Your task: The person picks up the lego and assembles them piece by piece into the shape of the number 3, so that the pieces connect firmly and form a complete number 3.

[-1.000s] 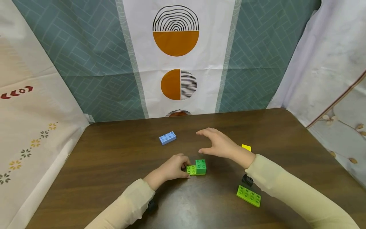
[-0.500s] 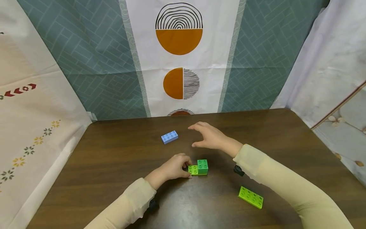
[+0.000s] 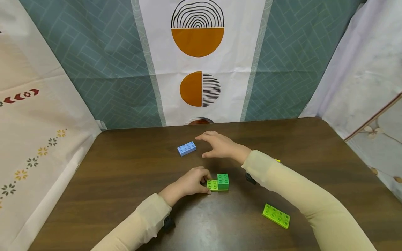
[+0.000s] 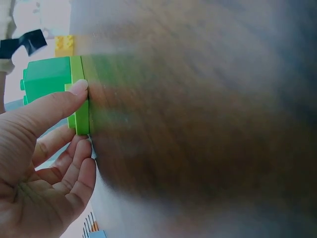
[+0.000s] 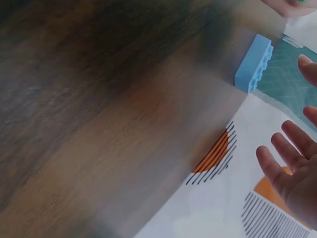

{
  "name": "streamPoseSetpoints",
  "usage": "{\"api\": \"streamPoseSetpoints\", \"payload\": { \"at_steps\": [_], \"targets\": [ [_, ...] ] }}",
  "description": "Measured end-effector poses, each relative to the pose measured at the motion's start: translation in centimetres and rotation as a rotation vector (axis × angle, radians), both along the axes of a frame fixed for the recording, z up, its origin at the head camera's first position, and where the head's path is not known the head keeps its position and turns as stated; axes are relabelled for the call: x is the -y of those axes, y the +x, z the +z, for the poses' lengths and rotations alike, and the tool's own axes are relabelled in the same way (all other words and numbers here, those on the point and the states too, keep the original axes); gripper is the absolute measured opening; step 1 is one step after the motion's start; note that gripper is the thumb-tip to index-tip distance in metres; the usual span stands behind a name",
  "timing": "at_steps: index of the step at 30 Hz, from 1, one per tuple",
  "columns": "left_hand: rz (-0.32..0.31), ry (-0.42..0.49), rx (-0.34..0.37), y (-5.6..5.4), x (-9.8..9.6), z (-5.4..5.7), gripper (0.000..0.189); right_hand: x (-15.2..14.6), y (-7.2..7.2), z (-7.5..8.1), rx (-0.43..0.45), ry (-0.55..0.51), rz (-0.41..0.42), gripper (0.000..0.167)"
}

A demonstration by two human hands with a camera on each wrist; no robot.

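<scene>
My left hand [image 3: 190, 182] pinches the left end of a flat lime-green building plate [image 3: 212, 185] on the table, thumb on the near edge in the left wrist view. On the plate's right half sits a taller green building brick [image 3: 223, 181]. My right hand [image 3: 221, 144] hovers with fingers spread and nothing between them, just right of a light blue building brick [image 3: 186, 148]. In the right wrist view this blue brick [image 5: 253, 63] stands apart from the fingertips [image 5: 265, 154].
Another lime-green plate [image 3: 276, 216] lies at the right front of the brown table [image 3: 132, 157]. A yellow brick [image 4: 64, 45] shows in the left wrist view; in the head view the right sleeve mostly covers it. Hanging cloths [image 3: 122, 69] border the table behind and at the sides.
My right hand has moved left and farther back, closer to the blue brick. The left hand keeps its pinch on the lime-green plate. The head view has shifted slightly.
</scene>
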State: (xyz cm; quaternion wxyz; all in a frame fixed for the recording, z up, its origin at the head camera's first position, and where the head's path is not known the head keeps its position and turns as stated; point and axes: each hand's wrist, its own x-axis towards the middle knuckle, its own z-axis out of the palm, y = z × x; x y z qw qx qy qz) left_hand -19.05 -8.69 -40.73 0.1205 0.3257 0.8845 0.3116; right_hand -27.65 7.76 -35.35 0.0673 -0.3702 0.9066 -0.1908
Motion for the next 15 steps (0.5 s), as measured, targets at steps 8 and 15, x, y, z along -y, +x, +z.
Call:
{"api": "streamPoseSetpoints", "payload": {
  "at_steps": [8,15],
  "targets": [
    [-0.001,0.000,-0.013,0.0,0.3,-0.2,0.029,1.6,-1.6,-1.1,-0.005,0.029,0.055,0.061],
    [0.000,-0.015,-0.017,-0.1,0.2,-0.1,0.030,2.0,-2.6,-1.8,0.007,0.033,0.061,0.059]
  ]
}}
